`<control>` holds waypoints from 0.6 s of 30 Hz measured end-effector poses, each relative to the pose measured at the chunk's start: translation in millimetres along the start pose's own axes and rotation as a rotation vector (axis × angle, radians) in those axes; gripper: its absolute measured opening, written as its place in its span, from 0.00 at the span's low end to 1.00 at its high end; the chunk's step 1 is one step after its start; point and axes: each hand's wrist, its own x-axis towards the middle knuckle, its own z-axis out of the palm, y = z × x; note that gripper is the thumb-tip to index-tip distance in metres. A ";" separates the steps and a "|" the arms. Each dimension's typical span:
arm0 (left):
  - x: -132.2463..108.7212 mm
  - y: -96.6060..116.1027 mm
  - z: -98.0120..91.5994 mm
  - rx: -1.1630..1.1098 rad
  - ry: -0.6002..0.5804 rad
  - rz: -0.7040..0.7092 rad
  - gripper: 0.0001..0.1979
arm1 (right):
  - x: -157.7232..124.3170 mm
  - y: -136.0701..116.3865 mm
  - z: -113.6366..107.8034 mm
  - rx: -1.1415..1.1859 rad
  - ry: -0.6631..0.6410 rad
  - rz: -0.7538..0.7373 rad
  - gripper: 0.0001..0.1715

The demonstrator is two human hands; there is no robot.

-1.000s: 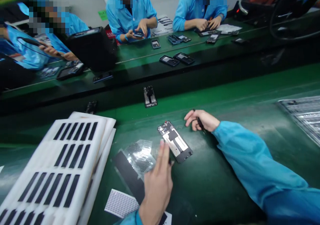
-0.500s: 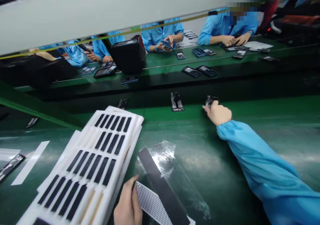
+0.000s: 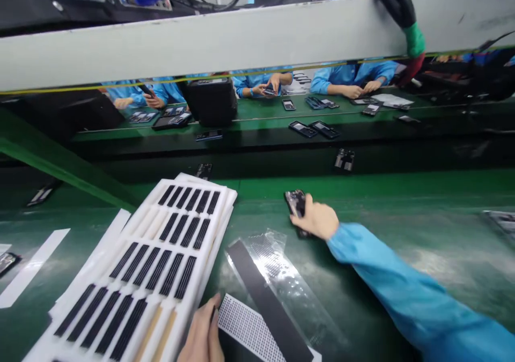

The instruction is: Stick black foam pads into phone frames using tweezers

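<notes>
My right hand (image 3: 317,218), in a blue sleeve, is closed on the edge of an open phone body (image 3: 295,202) with bare inner parts, over the near edge of the bright green strip. My left hand (image 3: 202,332) is low in the middle, thumb and fingers pinched together. A small dark edge shows between them, too little to name. Right of it lie a white perforated sheet (image 3: 247,322) and a dark grey strip (image 3: 265,297) across it. Left of it, stacked white foam trays (image 3: 228,212) hold rows of thin black strips (image 3: 161,268).
Clear plastic film (image 3: 298,281) lies right of the grey strip. Phone bodies (image 3: 345,160) lie farther back. A white paper strip (image 3: 36,265) is at left. Across the bench, co-workers in blue sleeves (image 3: 330,78) handle phones. A white beam (image 3: 201,43) spans overhead.
My right hand has moved nearer and to the left, and more of the phone body in it shows. My left hand stays pinched by the perforated sheet. The view has tilted up.
</notes>
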 end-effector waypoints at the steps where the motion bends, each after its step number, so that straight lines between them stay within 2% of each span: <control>1: -2.0 2.0 -0.5 -0.021 -0.031 0.011 0.13 | -25.1 11.0 10.8 -0.032 0.017 -0.040 0.47; 3: -5.6 9.0 -1.5 -0.031 -0.126 0.018 0.15 | -62.0 34.7 23.9 -0.060 0.050 -0.036 0.50; 5: -8.7 16.4 -2.5 0.006 -0.230 0.032 0.16 | -76.6 53.7 24.3 0.062 0.042 0.016 0.48; 8: -12.1 23.2 -2.9 0.149 -0.336 0.107 0.19 | -69.2 54.1 15.0 0.607 0.029 0.009 0.45; 10: -12.0 26.2 -2.3 0.287 -0.374 0.162 0.23 | -60.2 32.1 13.2 0.980 0.019 -0.023 0.47; 12: -8.2 30.3 -0.9 0.407 -0.426 0.191 0.26 | -54.4 -0.2 18.3 1.189 -0.020 -0.047 0.47; 15: 5.7 39.6 3.6 0.519 -0.526 0.189 0.32 | -49.3 -46.9 33.5 1.300 -0.148 -0.119 0.47; 18: 26.5 47.3 12.8 0.575 -0.573 0.146 0.34 | -45.0 -79.0 46.2 1.319 -0.202 -0.214 0.42</control>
